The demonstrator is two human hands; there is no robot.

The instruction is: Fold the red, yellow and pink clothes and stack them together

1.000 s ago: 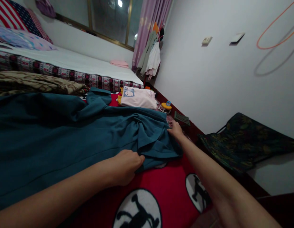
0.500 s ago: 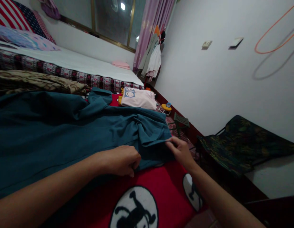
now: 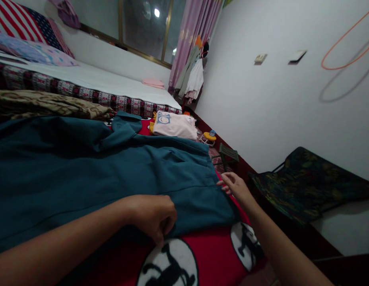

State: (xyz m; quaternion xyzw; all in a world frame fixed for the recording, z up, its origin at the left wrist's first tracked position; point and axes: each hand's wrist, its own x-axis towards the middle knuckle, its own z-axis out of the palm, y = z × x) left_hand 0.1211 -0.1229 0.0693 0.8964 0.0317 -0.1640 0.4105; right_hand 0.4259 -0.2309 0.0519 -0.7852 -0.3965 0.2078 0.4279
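Teal garment [image 3: 113, 171] spread flat across red blanket [image 3: 214, 258] on bed, hem toward viewer. Left hand [image 3: 153, 216] curled at near hem, fingers [image 3: 165, 232] pinching fabric edge. Right hand [image 3: 236, 186] at garment's right edge, fingers loosely spread, touching cloth, not gripping. Folded pink garment [image 3: 174, 125] lies beyond, well apart. Dark folding chair [image 3: 306, 182] right of bed.

no legible text, labels or numbers anywhere
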